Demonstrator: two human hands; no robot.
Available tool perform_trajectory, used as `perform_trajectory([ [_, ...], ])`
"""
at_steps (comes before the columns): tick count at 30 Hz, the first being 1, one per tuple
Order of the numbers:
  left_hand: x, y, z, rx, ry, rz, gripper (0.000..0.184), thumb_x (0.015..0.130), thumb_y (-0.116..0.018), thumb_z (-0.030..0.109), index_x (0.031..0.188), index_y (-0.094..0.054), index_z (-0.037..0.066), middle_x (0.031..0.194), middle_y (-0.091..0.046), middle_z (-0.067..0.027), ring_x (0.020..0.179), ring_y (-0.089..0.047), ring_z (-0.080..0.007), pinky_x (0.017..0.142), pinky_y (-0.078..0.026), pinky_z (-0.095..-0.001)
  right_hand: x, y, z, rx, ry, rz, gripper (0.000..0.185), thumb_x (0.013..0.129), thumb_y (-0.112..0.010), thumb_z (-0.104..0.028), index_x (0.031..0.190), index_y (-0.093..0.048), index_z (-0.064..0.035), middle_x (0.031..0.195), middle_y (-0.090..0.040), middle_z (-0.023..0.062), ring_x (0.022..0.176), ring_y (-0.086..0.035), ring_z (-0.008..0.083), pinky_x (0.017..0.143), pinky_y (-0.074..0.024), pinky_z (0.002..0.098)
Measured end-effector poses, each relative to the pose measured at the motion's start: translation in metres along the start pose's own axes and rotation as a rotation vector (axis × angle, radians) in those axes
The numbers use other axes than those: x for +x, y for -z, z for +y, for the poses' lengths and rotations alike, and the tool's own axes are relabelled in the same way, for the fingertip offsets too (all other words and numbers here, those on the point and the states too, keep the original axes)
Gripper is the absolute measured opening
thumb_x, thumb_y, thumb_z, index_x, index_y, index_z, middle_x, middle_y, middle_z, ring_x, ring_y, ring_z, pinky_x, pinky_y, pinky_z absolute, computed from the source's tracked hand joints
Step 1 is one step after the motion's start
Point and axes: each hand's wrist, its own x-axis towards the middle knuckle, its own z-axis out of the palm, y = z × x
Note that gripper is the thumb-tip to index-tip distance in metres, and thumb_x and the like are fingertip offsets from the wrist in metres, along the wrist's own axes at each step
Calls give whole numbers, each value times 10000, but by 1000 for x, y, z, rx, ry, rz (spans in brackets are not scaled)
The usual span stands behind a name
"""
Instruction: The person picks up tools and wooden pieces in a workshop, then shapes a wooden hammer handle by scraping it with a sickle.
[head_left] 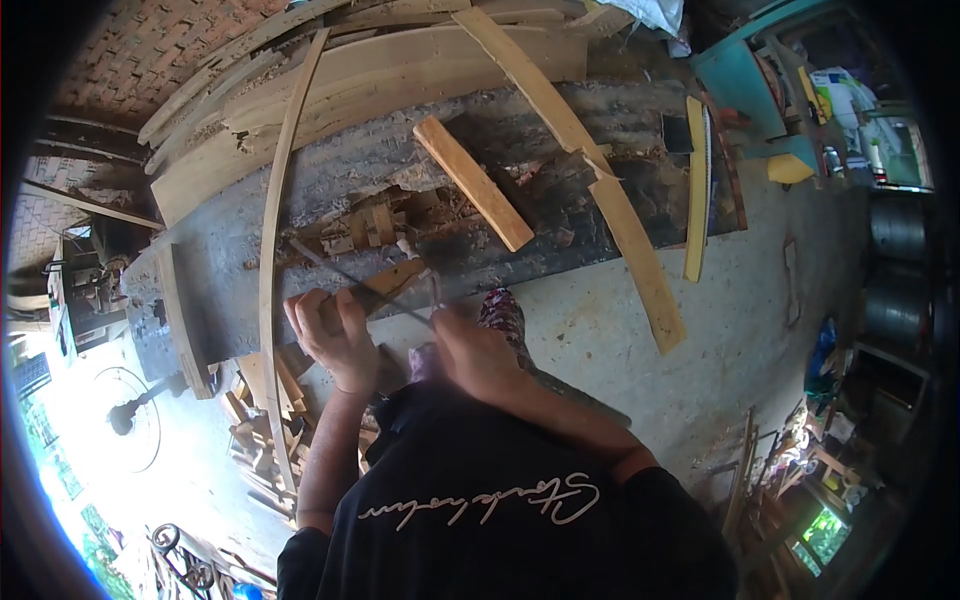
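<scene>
My left hand (pixel 330 335) is closed around the near end of a short wooden piece (pixel 397 280), with its fingers curled over it. Close by on the right, my right hand (pixel 472 348) is closed at the near end of a long, thin, dark tool (pixel 335 262) like a saw blade or file. The thin tool slants past the wooden piece toward the far left; its exact kind is unclear. A narrow upright part (pixel 434 288) shows just above my right hand. Both hands are at the near edge of a dark, worn bench (pixel 350 150).
A thick wooden bar (pixel 475 185) lies across the bench. Long strips, one on the left (pixel 275 210) and one on the right (pixel 625 225), overhang its near edge. Planks (pixel 400 85) are stacked behind. Offcuts (pixel 265 430) lie on the floor, lower left. A fan (pixel 125 418) stands left.
</scene>
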Motion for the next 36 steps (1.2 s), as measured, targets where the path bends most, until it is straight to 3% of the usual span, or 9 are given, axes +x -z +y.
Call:
perform_trajectory([
  [4,-3,2,0,-13,32,-11,150,811,-612,59,922,-521,15,851,-471,-139,756,-494,-309,680,-401,-421,-4,-29,34,-18,-38,63,106,924,-535,-108,998,-473,-64,712,-623,140,634,-650,328,527,-515,428],
  [7,1,0,1,2,0,26,113,881,-600,95,904,-520,18,818,-481,-108,722,-467,-237,689,-393,-364,6,-29,38,3,-110,25,122,930,-547,-130,995,-464,-68,663,-604,133,637,-648,332,532,-502,448],
  [11,-1,-1,-1,9,-6,15,113,867,-602,87,906,-523,18,818,-483,-111,724,-473,-242,691,-396,-368,3,-1,3,36,52,36,144,928,-548,-131,1027,-466,-67,658,-601,139,629,-645,334,520,-495,454],
  [13,1,-2,0,6,-33,15,115,853,-604,78,908,-524,17,816,-484,-114,727,-480,-246,692,-398,-371,3,-13,25,52,20,41,166,920,-544,-121,1058,-471,-64,673,-603,137,643,-648,328,525,-494,456],
  [15,1,-1,1,7,-16,20,116,850,-603,78,909,-524,17,816,-484,-114,727,-481,-249,692,-400,-374,12,-21,48,-8,-212,-142,193,907,-546,-112,1076,-469,-63,710,-611,144,667,-649,329,541,-497,458],
  [20,4,-6,2,24,-10,-4,119,847,-602,80,912,-523,19,815,-485,-115,727,-484,-257,691,-402,-378,11,1,13,66,-32,-23,112,907,-537,-104,1011,-507,-72,696,-623,147,660,-653,338,550,-512,446],
  [27,9,-8,5,30,-54,19,140,836,-618,91,911,-522,22,817,-490,-118,726,-485,-262,689,-404,-381,8,-27,62,-27,-110,3,148,944,-568,-183,999,-510,-57,694,-611,160,612,-636,338,530,-491,458],
  [33,8,-14,5,24,-60,33,146,832,-624,87,909,-521,18,811,-487,-117,720,-485,-262,681,-402,-380,2,-1,34,71,-10,-18,142,903,-561,-105,1004,-469,-65,740,-629,144,648,-641,351,558,-505,465],
  [36,9,-12,5,34,-53,25,152,833,-626,95,910,-520,18,809,-485,-115,716,-485,-257,679,-401,-380,7,-27,79,-32,-230,-139,152,928,-552,-152,1012,-464,-61,751,-634,154,706,-659,345,569,-511,464],
])
